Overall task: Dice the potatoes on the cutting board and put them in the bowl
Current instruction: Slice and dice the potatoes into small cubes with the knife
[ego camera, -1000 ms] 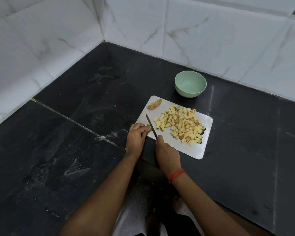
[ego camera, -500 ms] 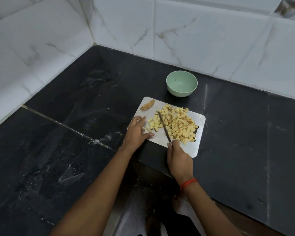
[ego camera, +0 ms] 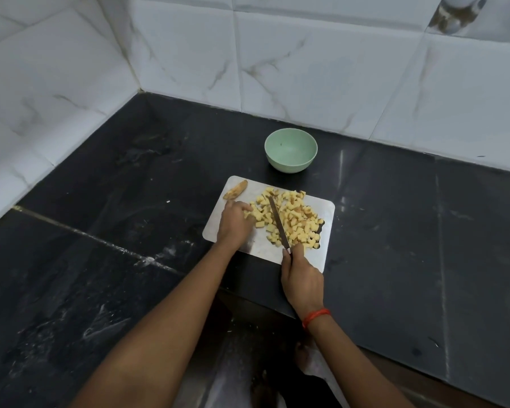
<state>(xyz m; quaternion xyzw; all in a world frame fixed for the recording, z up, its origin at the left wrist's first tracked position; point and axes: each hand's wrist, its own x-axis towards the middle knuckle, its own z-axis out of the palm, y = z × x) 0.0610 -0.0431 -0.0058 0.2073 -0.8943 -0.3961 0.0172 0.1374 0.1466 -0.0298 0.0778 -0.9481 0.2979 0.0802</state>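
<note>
Grips knife by the handle in clenched right hand, blade lying across the heap of diced potatoes on the cutting board. Rests left hand against the heap's left edge, fingers seemingly relaxed, pinching nothing. Just beyond the board, green bowl. At the board's far left corner, brown potato scrap.

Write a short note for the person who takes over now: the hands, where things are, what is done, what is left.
Left hand rests on the cutting board against the diced potatoes; whether it holds a piece, I cannot tell.
Right hand grips the knife, blade across the pile.
Bowl beyond the board is empty.
Done: dicing, mostly.
Left: move the dice into the bowl. A brown end piece lies apart.
</note>
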